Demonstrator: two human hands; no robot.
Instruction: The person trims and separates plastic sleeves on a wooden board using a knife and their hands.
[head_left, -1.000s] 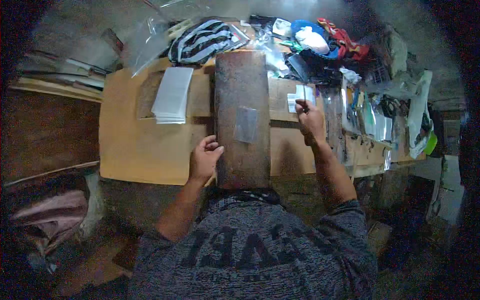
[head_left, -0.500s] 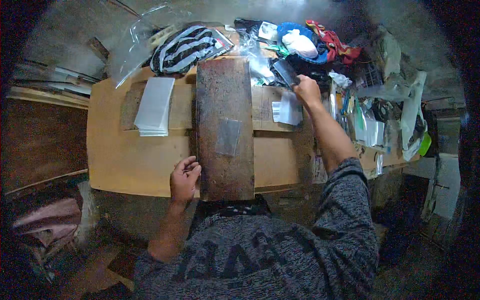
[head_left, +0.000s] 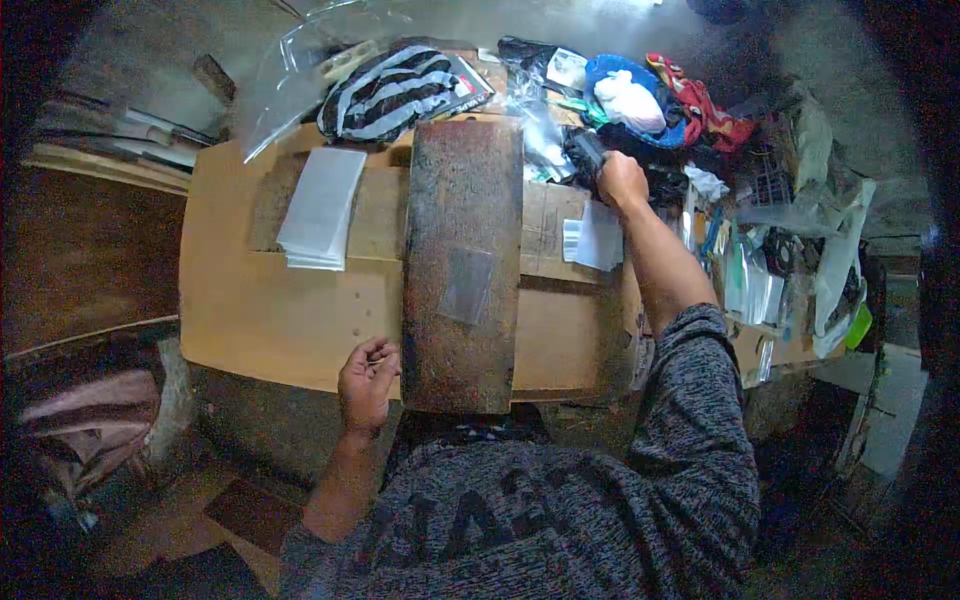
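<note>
A thick dark wooden board [head_left: 460, 370] lies lengthwise in front of me, its near end at my waist. On it rests a small clear plastic sleeve [head_left: 467, 286]. My left hand [head_left: 368, 385] is beside the board's lower left edge, fingers loosely bent and a little apart, with nothing visible in them. My right hand [head_left: 625, 182] reaches to the back right, its fingers wrapped round a dark flat tool [head_left: 585, 150] whose exact kind I cannot make out. Just below that hand lie some pale plastic sleeves [head_left: 597, 236]. To the board's left is a stack of clear sleeves [head_left: 323, 208].
The table [head_left: 270, 330] has a brown cardboard strip [head_left: 378, 215] across it. At the back are a striped black-and-white bag [head_left: 390, 95], a blue basin [head_left: 610, 75] with a white bag, and red cloth [head_left: 705, 110]. Plastic packets [head_left: 752, 285] crowd the right side.
The view has shifted slightly, so most things sit further right. My right hand still grips the dark flat tool at the back right. The left hand's fingers have curled a little more.
</note>
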